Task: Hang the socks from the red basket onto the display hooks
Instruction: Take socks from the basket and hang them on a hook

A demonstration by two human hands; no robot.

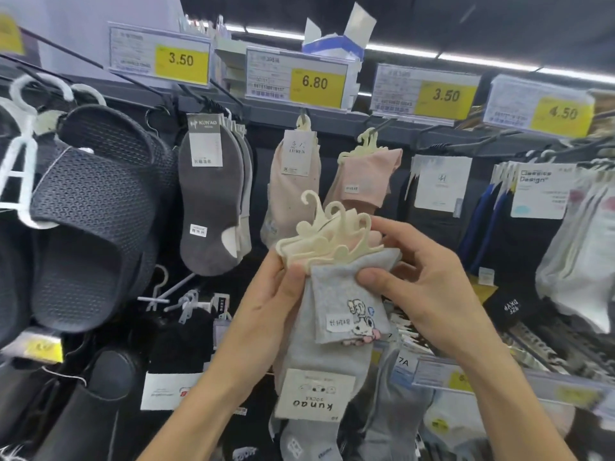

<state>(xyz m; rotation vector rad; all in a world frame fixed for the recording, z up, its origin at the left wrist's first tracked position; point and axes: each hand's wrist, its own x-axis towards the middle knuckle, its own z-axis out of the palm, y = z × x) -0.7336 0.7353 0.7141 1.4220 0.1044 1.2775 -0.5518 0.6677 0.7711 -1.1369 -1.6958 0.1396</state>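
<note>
Grey knit socks [346, 294] on cream plastic hangers [327, 236] — one bundle, held mid-frame in front of the rack. At least three hanger hooks are counted; the exact number cannot be told. The bundle's left edge is gripped by the left hand [266, 304], and its upper right edge is pinched by the right hand [422, 294]. Two pink sock packs [293, 184] are hung just above — a narrow gap is seen between them. Four yellow price tags [316, 83] are mounted overhead.

Two hands, left hand [266, 304] and right hand [429, 294]. Four price labels [314, 83] on the top rail [266, 112] show readable prices. Two pink sock packs [294, 181] hang under them, two dark mesh slippers [100, 207] at the left. The held grey socks [346, 301] carry at least three cream hangers [329, 234], overlapping past exact count
</note>
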